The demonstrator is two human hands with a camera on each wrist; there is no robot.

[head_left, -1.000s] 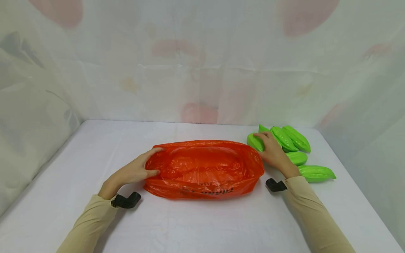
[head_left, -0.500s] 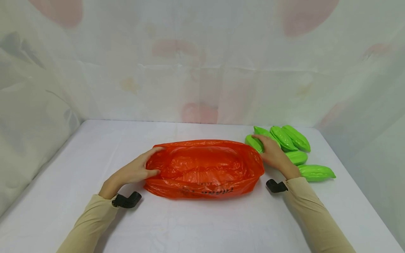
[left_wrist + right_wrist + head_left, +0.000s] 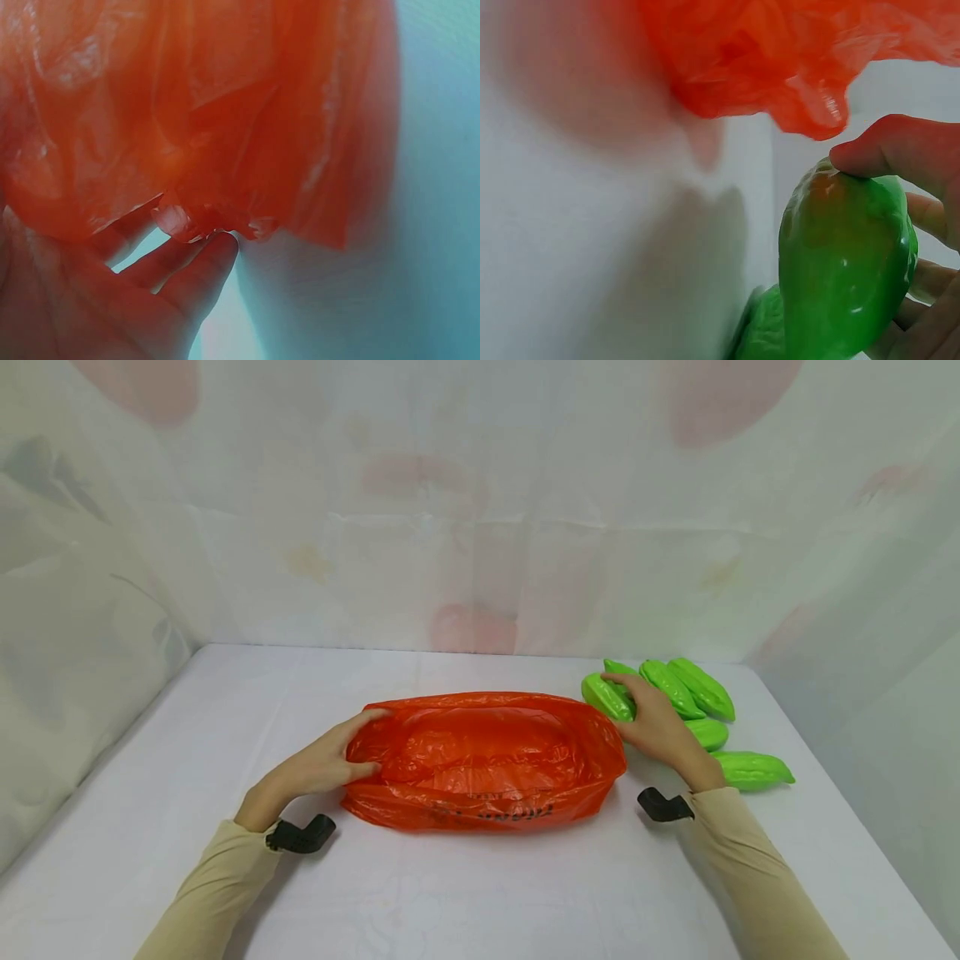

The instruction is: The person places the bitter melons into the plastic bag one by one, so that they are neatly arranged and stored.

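A red plastic bag (image 3: 487, 743) with dark print on its near side lies with its mouth spread wide at the table's middle. At the bag's left end, my left hand (image 3: 318, 767) holds the rim, thumb at the near side and fingers at the far side. In the left wrist view, the fingers (image 3: 199, 277) reach under the red plastic. My right hand (image 3: 660, 722), beyond the bag's right end, grips a glossy green bitter melon (image 3: 606, 697). The right wrist view shows this bitter melon (image 3: 847, 262) between thumb and fingers, just beside the hanging bag edge (image 3: 757, 67).
Several other bitter melons (image 3: 702, 688) lie at the back right, with one (image 3: 753, 770) farther forward beside the right forearm. White cloth covers the table (image 3: 465, 893). Pale printed sheets (image 3: 480, 527) hang behind and at both sides. A black wrist mount (image 3: 663, 805) sits on each cuff.
My right hand and wrist have shifted slightly right, and the gripped bitter melon has turned and shows more of its surface. The left hand and bag have stayed put.
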